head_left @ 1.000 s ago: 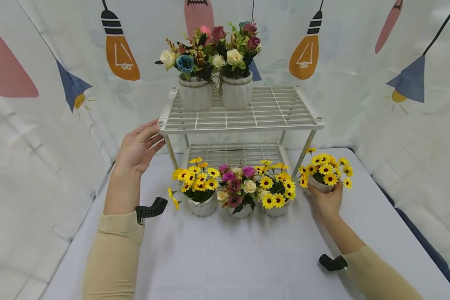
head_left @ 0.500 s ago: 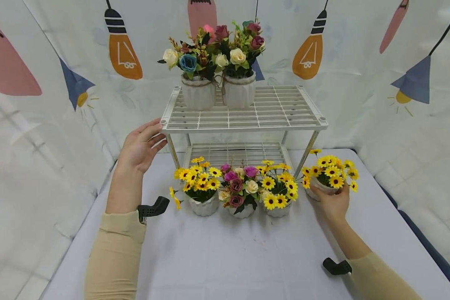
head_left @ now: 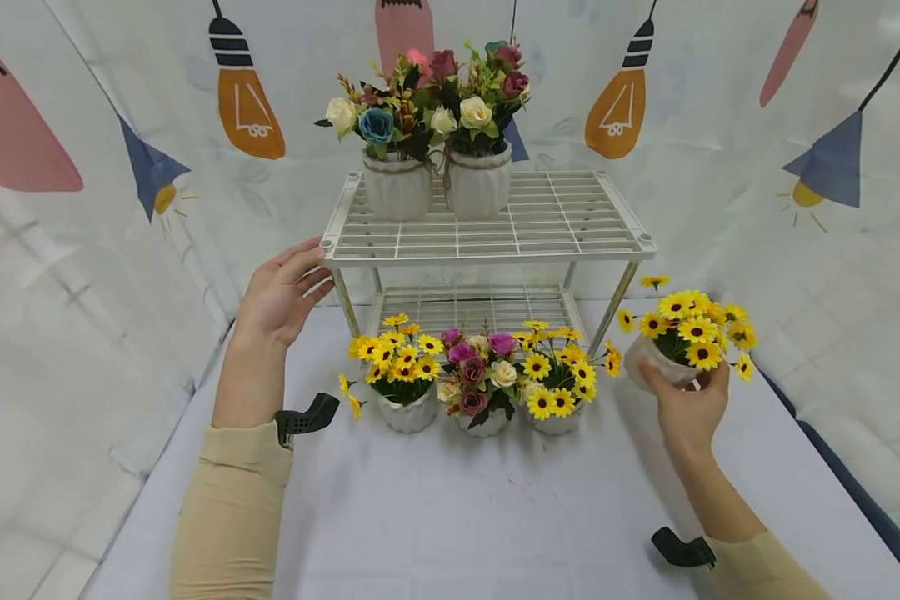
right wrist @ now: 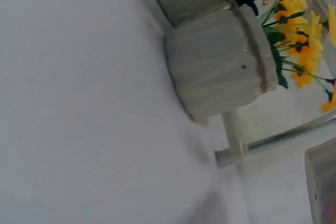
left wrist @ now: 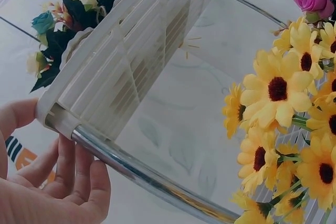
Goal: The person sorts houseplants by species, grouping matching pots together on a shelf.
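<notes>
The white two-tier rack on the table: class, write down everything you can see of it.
The white rack has two slatted shelves that look like plastic, on shiny metal legs. It stands upright at the back of the grey-covered table. Two white flower pots sit on the left of its top shelf; the lower shelf looks bare. The left hand touches its front left corner. Three flower pots stand in front of it.

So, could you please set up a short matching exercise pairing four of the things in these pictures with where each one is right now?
Things:
1. white ribbed pot of yellow daisies
2. white pot with the blue rose bouquet
3. white pot of purple and cream roses
4. left hand

Places:
A. on the top shelf of the white wire rack
B. touching the rack's front left corner
C. held by the right hand, off the table
D. on the grey table, between two daisy pots

Pairs: 1-C, 2-A, 3-D, 4-B
</notes>
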`<state>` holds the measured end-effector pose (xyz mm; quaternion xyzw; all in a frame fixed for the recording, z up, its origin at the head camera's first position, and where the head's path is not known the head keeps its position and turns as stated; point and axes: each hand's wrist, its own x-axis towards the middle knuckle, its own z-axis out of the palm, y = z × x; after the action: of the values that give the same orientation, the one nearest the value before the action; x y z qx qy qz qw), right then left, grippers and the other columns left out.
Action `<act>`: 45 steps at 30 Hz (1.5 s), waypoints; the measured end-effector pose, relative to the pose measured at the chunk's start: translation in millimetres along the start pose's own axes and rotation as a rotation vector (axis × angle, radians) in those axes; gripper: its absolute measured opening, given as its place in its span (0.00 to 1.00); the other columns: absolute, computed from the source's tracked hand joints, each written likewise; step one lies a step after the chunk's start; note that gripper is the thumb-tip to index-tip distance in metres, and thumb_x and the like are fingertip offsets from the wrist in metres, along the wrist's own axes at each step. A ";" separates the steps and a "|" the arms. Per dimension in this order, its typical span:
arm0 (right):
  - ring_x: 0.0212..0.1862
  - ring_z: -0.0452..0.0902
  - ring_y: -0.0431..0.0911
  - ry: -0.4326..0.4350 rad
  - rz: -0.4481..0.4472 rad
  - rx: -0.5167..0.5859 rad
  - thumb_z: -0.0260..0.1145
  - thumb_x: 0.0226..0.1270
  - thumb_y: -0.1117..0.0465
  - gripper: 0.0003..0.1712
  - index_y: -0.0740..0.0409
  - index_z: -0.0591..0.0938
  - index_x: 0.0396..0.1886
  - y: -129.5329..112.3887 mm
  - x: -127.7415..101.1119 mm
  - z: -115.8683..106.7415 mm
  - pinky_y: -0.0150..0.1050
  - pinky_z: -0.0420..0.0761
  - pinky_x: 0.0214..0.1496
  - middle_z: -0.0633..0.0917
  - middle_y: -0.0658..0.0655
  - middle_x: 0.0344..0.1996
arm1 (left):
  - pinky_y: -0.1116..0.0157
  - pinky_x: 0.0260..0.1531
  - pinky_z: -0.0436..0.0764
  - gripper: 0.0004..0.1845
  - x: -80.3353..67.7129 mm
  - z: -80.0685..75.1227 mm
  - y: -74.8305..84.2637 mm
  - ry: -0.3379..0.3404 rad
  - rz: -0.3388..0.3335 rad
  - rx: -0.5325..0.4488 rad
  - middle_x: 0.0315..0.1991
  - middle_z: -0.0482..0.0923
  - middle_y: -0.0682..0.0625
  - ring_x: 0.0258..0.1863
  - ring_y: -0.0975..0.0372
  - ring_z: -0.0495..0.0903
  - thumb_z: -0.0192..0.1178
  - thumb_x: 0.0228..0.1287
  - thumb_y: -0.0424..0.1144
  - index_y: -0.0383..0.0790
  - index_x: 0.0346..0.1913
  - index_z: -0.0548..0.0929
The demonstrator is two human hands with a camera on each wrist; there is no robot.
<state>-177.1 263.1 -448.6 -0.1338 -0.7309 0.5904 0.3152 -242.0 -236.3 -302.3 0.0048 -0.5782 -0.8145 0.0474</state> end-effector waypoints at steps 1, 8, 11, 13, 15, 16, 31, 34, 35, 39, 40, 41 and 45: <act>0.59 0.70 0.42 0.002 -0.036 0.028 0.83 0.55 0.64 0.47 0.47 0.69 0.72 -4.3 0.4 -0.6 0.28 0.77 0.51 0.74 0.47 0.61 | 0.59 0.59 0.70 0.31 0.2 0.0 -0.1 0.000 0.001 -0.003 0.59 0.80 0.46 0.53 0.58 0.78 0.69 0.70 0.41 0.32 0.71 0.74; 0.60 0.73 0.49 0.046 -0.241 0.187 0.80 0.53 0.74 0.46 0.51 0.73 0.71 -30.1 6.3 -3.8 0.33 0.78 0.55 0.77 0.56 0.62 | 0.60 0.57 0.72 0.30 0.8 -0.6 -1.7 -0.027 0.016 -0.031 0.53 0.82 0.48 0.50 0.58 0.79 0.67 0.72 0.39 0.31 0.71 0.72; 0.58 0.74 0.49 0.073 -0.297 0.199 0.79 0.54 0.75 0.44 0.54 0.73 0.71 -47.6 2.7 -6.5 0.33 0.78 0.53 0.78 0.57 0.61 | 0.60 0.58 0.71 0.30 1.1 -0.1 -2.5 -0.034 0.013 -0.030 0.54 0.81 0.47 0.50 0.58 0.78 0.67 0.72 0.39 0.31 0.71 0.72; 0.57 0.74 0.50 0.090 -0.339 0.216 0.78 0.55 0.75 0.42 0.57 0.74 0.70 -62.0 -0.6 -7.9 0.33 0.78 0.53 0.78 0.60 0.60 | 0.59 0.59 0.70 0.31 0.9 0.1 -2.7 -0.035 0.011 -0.023 0.55 0.81 0.48 0.51 0.59 0.78 0.67 0.72 0.40 0.31 0.72 0.72; 0.57 0.74 0.51 0.098 -0.378 0.240 0.77 0.56 0.76 0.41 0.59 0.74 0.70 -76.3 -2.9 -8.3 0.33 0.78 0.54 0.77 0.61 0.60 | 0.59 0.59 0.70 0.31 0.6 0.1 -2.7 -0.035 0.008 -0.019 0.54 0.81 0.48 0.51 0.59 0.78 0.67 0.72 0.40 0.31 0.72 0.71; 0.57 0.74 0.51 0.097 -0.397 0.257 0.77 0.55 0.77 0.41 0.61 0.74 0.69 -82.4 -3.5 -8.3 0.33 0.78 0.54 0.77 0.62 0.59 | 0.59 0.59 0.70 0.31 0.2 -0.1 -2.5 -0.033 0.008 -0.021 0.54 0.81 0.48 0.51 0.59 0.78 0.67 0.72 0.40 0.31 0.72 0.71; 0.62 0.72 0.58 0.037 -0.456 0.496 0.77 0.54 0.78 0.39 0.64 0.74 0.67 -148.5 6.0 13.9 0.43 0.76 0.65 0.77 0.66 0.61 | 0.59 0.60 0.69 0.29 -3.0 -3.2 -0.1 -0.024 0.005 -0.029 0.58 0.80 0.46 0.52 0.58 0.78 0.68 0.71 0.40 0.32 0.70 0.74; 0.61 0.73 0.57 0.015 -0.449 0.561 0.79 0.50 0.78 0.40 0.65 0.75 0.65 -158.5 12.0 22.3 0.42 0.78 0.63 0.78 0.66 0.59 | 0.59 0.60 0.69 0.29 -2.8 -2.6 -0.4 -0.027 0.008 -0.030 0.57 0.81 0.47 0.52 0.58 0.78 0.68 0.71 0.39 0.32 0.70 0.73; 0.60 0.73 0.57 0.004 -0.443 0.574 0.79 0.49 0.78 0.41 0.65 0.75 0.65 -160.5 14.7 25.2 0.42 0.79 0.62 0.78 0.66 0.59 | 0.59 0.60 0.69 0.29 -2.7 -2.4 -0.7 -0.030 0.009 -0.028 0.57 0.81 0.47 0.52 0.58 0.78 0.67 0.72 0.39 0.31 0.70 0.73; 0.59 0.75 0.56 -0.043 -0.390 0.534 0.81 0.48 0.76 0.42 0.62 0.76 0.65 -163.9 27.9 35.7 0.40 0.80 0.59 0.79 0.64 0.58 | 0.59 0.60 0.69 0.31 -2.3 -2.2 -1.6 -0.034 0.007 -0.023 0.55 0.81 0.47 0.52 0.58 0.78 0.67 0.72 0.40 0.30 0.72 0.70; 0.59 0.75 0.55 -0.057 -0.373 0.514 0.82 0.49 0.75 0.42 0.60 0.77 0.65 -164.3 31.9 38.5 0.40 0.80 0.59 0.80 0.63 0.58 | 0.59 0.60 0.69 0.31 -2.2 -2.3 -1.7 -0.034 0.008 -0.021 0.55 0.81 0.47 0.52 0.58 0.78 0.67 0.72 0.40 0.30 0.72 0.70; 0.59 0.75 0.55 -0.069 -0.359 0.498 0.83 0.49 0.74 0.42 0.59 0.77 0.65 -164.4 36.1 41.5 0.40 0.81 0.58 0.80 0.62 0.57 | 0.59 0.59 0.69 0.31 -2.1 -2.3 -1.7 -0.034 0.008 -0.020 0.56 0.80 0.47 0.51 0.58 0.78 0.67 0.72 0.40 0.30 0.72 0.70; 0.56 0.78 0.54 -0.107 -0.293 0.467 0.85 0.49 0.70 0.42 0.54 0.77 0.65 -168.7 52.6 54.1 0.39 0.82 0.56 0.80 0.61 0.56 | 0.59 0.59 0.70 0.31 -1.8 -2.0 -1.4 -0.034 0.012 -0.028 0.56 0.81 0.46 0.51 0.58 0.79 0.67 0.72 0.40 0.30 0.71 0.71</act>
<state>-221.0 205.8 -278.5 0.0810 -0.6023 0.6971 0.3804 -240.2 -237.6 -304.4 -0.0133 -0.5677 -0.8221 0.0427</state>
